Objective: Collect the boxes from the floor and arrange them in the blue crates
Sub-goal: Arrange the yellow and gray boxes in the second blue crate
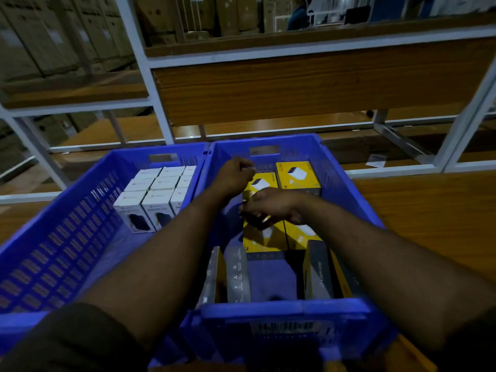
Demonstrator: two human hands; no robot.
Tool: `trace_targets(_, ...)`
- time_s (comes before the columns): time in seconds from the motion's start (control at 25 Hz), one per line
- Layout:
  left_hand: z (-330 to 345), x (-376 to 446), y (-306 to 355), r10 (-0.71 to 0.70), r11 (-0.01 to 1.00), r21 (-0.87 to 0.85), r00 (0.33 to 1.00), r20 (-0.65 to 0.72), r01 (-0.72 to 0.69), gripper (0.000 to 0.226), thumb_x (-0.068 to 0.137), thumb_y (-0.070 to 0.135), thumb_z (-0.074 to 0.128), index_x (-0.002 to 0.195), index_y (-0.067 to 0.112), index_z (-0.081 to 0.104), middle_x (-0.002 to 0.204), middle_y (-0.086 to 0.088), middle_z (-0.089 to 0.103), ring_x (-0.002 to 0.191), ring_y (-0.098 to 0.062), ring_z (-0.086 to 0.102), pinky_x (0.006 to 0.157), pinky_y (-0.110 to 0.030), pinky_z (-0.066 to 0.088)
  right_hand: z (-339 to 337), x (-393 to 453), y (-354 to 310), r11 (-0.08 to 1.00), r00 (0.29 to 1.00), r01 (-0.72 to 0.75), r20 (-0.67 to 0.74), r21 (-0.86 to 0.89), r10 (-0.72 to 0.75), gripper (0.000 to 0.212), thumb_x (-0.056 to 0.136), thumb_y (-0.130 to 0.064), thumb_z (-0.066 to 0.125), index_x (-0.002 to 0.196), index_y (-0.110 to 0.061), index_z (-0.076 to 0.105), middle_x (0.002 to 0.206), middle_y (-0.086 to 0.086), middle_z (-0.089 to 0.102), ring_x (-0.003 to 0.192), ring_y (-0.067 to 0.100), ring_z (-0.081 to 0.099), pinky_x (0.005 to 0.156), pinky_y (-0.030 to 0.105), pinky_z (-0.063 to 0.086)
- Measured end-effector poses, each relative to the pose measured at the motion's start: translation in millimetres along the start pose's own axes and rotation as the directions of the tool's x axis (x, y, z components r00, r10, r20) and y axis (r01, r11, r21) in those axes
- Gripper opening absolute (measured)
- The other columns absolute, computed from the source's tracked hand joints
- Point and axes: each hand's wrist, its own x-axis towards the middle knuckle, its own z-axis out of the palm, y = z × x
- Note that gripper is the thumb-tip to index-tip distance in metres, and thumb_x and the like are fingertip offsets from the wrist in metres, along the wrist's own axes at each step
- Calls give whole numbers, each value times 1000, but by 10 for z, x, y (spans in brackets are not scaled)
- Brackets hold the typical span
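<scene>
Yellow boxes point(298, 175) w/ white product pics lay flat in right blue crate point(346, 189), grey-sided ones on edge near front. Left crate point(53, 237) held white boxes point(158, 194) in rows. Left hand point(233, 175) curled, holding nothing visible; right hand point(271, 205) gripped a dark box point(257, 221). Shelf frame point(161, 108) stood behind.

White metal racking point(157, 84) is standing behind, wooden shelf boards point(308, 84) sitting in its frame. Brown cartons point(53, 41) are stacking up far left. A scrap of paper point(375, 160) is lying on the low shelf, right side. A person in blue point(298, 14) is showing far back, blurred.
</scene>
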Motion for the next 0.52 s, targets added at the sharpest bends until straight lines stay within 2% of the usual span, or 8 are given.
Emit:
trace_targets(0.08, -133, -68, 6, 30, 999, 28, 1000, -6, -30, 16, 99, 14, 57, 110, 4, 62, 94, -14, 63, 78, -18, 64, 61, -25, 49, 193, -37, -34, 982, 971, 77, 236, -173, -35, 31, 92, -40, 63, 98, -10, 65, 85, 2, 57, 78, 14, 56, 69, 27, 51)
trace_targets(0.16, -225, -113, 13, 1, 999, 44, 1000, 27, -2, 19, 101, 17, 55, 110, 2, 62, 95, -13, 62, 72, -11, 61, 53, -21, 47, 322, -32, -1, 951, 927, 111, 376, -288, 6, 46, 87, -50, 66, 101, -7, 65, 87, 4, 53, 81, 20, 49, 67, 30, 45)
trace_targets(0.24, -259, -188, 18, -43, 998, 48, 996, 78, 39, 15, 101, 19, 55, 105, 7, 63, 95, -10, 63, 75, -9, 61, 57, -23, 48, 382, -11, 56, 914, 900, 74, 422, -399, 112, 58, 81, -57, 68, 101, -4, 61, 85, 8, 53, 77, 24, 51, 61, 28, 47)
trace_targets(0.28, -262, -233, 21, -64, 998, 32, 993, 99, 62, 12, 101, 20, 55, 99, 11, 62, 94, -8, 63, 75, -8, 61, 60, -24, 49, 382, -5, 79, 905, 889, 15, 421, -424, 182, 65, 78, -59, 71, 105, 0, 60, 89, 10, 59, 79, 24, 59, 64, 30, 54)
trace_targets(0.36, -249, -308, 26, -96, 995, 1, 987, 129, 97, 13, 102, 21, 54, 92, 16, 60, 91, -4, 63, 75, -8, 62, 63, -25, 50, 329, 8, 116, 908, 849, -140, 425, -394, 315, 73, 78, -53, 74, 120, 4, 58, 114, 18, 64, 92, 28, 69, 83, 40, 59)
trace_targets(0.4, -236, -336, 27, -107, 994, -15, 984, 141, 111, 12, 102, 21, 53, 94, 15, 61, 93, -4, 64, 76, -9, 62, 64, -24, 51, 285, 6, 122, 914, 821, -202, 449, -352, 354, 67, 81, -46, 75, 124, 4, 57, 124, 22, 61, 96, 30, 70, 88, 44, 58)
trace_targets(0.44, -228, -345, 23, -115, 992, -31, 983, 147, 121, 12, 102, 21, 53, 99, 12, 61, 97, -6, 64, 76, -10, 63, 63, -24, 52, 239, -5, 117, 921, 803, -246, 468, -303, 368, 54, 85, -36, 73, 121, 3, 59, 125, 24, 60, 96, 31, 70, 89, 44, 58)
trace_targets(0.52, -208, -364, 31, -127, 989, -52, 980, 154, 136, 14, 102, 21, 53, 103, 9, 61, 103, -9, 64, 77, -11, 63, 58, -21, 54, 167, -17, 120, 930, 820, -291, 442, -225, 364, 28, 91, -19, 64, 109, 2, 64, 107, 20, 66, 91, 29, 68, 87, 42, 58)
